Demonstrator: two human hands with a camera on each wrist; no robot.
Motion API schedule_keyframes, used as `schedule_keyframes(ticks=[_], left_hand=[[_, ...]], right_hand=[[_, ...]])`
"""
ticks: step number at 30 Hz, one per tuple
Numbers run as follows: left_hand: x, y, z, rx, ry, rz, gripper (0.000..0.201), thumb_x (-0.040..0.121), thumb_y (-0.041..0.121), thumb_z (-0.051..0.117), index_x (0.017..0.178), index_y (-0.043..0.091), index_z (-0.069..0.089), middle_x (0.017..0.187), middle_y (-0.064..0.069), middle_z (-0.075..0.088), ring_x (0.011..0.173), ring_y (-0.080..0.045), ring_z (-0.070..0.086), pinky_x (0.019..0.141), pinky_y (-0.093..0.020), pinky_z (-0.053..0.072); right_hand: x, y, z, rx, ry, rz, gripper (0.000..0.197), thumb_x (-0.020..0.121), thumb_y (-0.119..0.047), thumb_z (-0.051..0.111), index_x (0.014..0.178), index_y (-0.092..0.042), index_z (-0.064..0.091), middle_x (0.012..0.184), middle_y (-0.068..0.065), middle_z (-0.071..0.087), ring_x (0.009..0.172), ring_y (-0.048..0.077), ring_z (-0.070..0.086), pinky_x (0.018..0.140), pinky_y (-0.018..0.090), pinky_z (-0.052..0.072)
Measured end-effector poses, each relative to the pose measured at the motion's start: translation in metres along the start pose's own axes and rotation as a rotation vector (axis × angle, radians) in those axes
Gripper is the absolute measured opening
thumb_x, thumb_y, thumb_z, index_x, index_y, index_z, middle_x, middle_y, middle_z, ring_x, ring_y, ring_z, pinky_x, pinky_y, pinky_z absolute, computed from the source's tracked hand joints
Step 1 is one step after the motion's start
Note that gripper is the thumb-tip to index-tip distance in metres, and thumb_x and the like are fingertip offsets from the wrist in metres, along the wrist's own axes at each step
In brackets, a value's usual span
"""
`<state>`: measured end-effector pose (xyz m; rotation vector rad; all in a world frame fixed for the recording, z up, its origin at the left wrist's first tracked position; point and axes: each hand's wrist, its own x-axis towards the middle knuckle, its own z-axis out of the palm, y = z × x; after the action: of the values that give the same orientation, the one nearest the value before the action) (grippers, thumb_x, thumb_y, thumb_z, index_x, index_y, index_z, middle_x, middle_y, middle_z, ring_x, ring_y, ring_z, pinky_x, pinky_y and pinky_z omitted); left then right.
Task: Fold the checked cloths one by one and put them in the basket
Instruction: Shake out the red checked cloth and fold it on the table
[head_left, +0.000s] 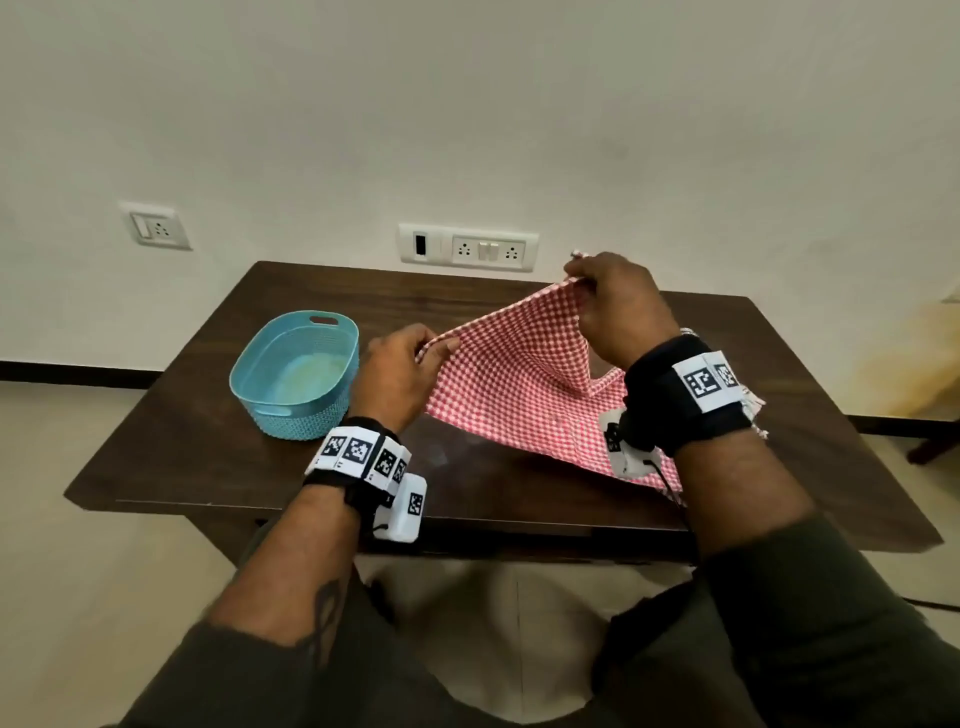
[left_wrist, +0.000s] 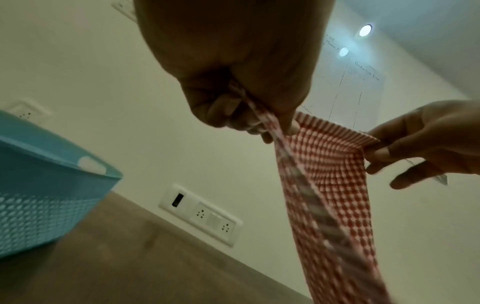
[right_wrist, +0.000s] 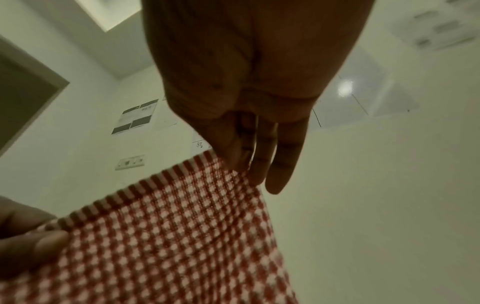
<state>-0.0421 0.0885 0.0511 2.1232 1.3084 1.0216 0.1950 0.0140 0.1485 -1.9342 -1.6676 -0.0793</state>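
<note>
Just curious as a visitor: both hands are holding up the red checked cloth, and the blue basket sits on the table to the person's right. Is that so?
Not quite. The basket sits to the person's left, beside the left hand, as the head view shows. The rest holds: the left hand and right hand both hold up the red checked cloth over the table.

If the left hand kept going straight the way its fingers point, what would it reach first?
The left hand points right along the lifted red checked cloth it pinches, so it would likely meet the right hand first; depth is uncertain.
</note>
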Motion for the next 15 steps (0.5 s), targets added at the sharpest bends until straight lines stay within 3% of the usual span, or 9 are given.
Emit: schedule_keyframes(ticks=[4,7,10,12,15], left_hand=[[0.02,0.006,-0.033,0.149,-0.03,0.115,0.02,0.096,0.043,0.053,0.1,0.028,0.066,0.09,0.01,0.07,0.083,-0.012,0.065,0.074,-0.036,0.055],[0.053,0.017,-0.063,0.223,0.044,0.181,0.02,0.095,0.034,0.056,0.099,0.022,0.071,0.09,0.001,0.073,0.082,-0.019,0.067,0.073,-0.034,0.053],[0.095,0.036,-0.083,0.271,0.074,0.209,0.024,0.091,0.034,0.061,0.1,0.018,0.075,0.096,-0.006,0.075,0.089,-0.024,0.068,0.082,-0.036,0.054],[0.123,0.049,-0.086,0.274,0.041,0.164,0.023,0.088,0.033,0.063,0.101,0.019,0.076,0.097,-0.007,0.075,0.09,-0.024,0.069,0.084,-0.036,0.055],[0.166,0.07,-0.081,0.3,-0.089,0.056,0.019,0.087,0.026,0.064,0.098,0.016,0.077,0.085,-0.01,0.075,0.069,-0.025,0.071,0.071,-0.037,0.061]], right_hand=[[0.008,0.001,-0.023,-0.114,0.139,-0.062,0.024,0.094,-0.019,0.055,0.105,-0.009,0.073,0.106,0.011,0.063,0.1,0.028,0.057,0.077,0.032,0.044],[0.025,0.003,-0.04,-0.14,0.239,-0.092,0.025,0.091,-0.029,0.063,0.091,-0.005,0.072,0.113,0.01,0.057,0.107,0.03,0.051,0.075,0.037,0.047],[0.056,0.007,-0.057,-0.118,0.201,-0.075,0.028,0.087,-0.036,0.065,0.089,-0.01,0.074,0.097,0.014,0.068,0.092,0.035,0.061,0.072,0.035,0.047],[0.08,0.017,-0.059,-0.116,0.155,-0.01,0.021,0.086,-0.031,0.066,0.094,-0.014,0.075,0.093,0.014,0.071,0.087,0.035,0.065,0.074,0.035,0.051],[0.115,0.035,-0.052,-0.04,-0.063,0.157,0.015,0.084,-0.013,0.065,0.095,-0.011,0.075,0.077,0.011,0.071,0.069,0.031,0.07,0.074,0.04,0.06]])
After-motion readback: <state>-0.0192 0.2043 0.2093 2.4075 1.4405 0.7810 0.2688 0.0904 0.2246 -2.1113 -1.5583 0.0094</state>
